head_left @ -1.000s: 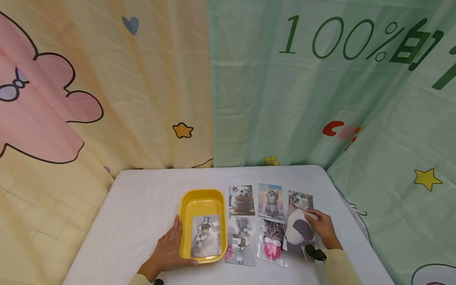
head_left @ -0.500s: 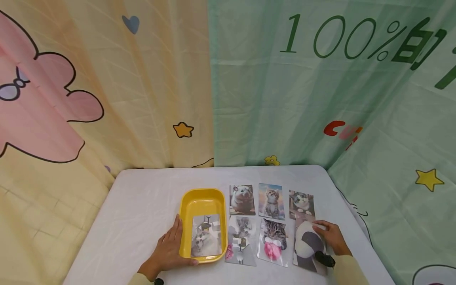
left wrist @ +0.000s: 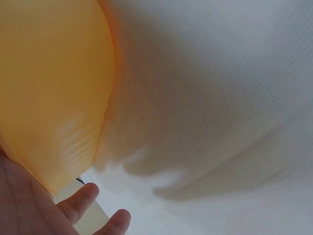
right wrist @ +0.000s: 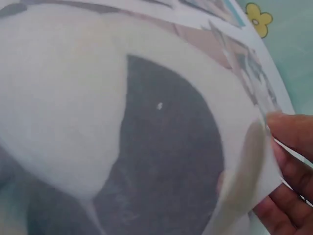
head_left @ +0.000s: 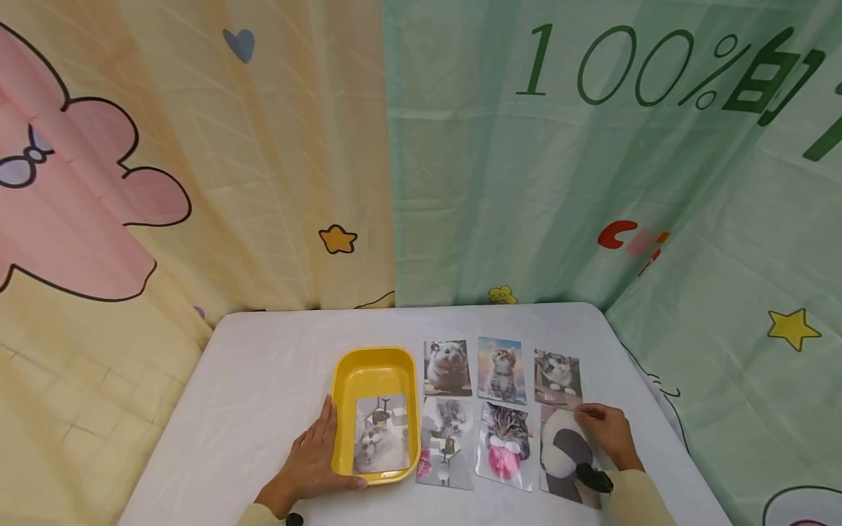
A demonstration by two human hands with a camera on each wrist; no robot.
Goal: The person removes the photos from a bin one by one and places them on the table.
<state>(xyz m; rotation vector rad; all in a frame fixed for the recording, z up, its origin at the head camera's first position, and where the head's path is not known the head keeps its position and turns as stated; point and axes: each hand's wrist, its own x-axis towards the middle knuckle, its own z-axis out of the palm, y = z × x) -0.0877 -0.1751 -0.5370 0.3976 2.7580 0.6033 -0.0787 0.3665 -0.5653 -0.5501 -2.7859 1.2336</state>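
My right hand (head_left: 607, 434) pinches the top right edge of a photo card (head_left: 564, 456) showing a white and dark-grey shape, at the right end of the near row. In the right wrist view its thumb lies over the card's edge (right wrist: 161, 98), with fingers beneath. My left hand (head_left: 314, 460) rests with straight fingers along the left side of a yellow tray (head_left: 373, 357), thumb at the tray's near edge. A grey-and-white cat photo card (head_left: 381, 436) lies inside the tray. In the left wrist view, fingertips (left wrist: 80, 200) show below the tray wall (left wrist: 58, 73).
Behind lie a hamster card (head_left: 447, 369), a kitten card (head_left: 502, 370) and a cat card (head_left: 558, 375). Nearer are a pale cat card (head_left: 445, 446) and a tabby card with pink (head_left: 505, 444). All lie on a white-covered table (head_left: 263, 365), with curtains (head_left: 487, 183) behind it.
The right hand has shifted the grey-and-white card right and toward me, off the tabby and cat cards, into the near row. The left hand and tray stay put.
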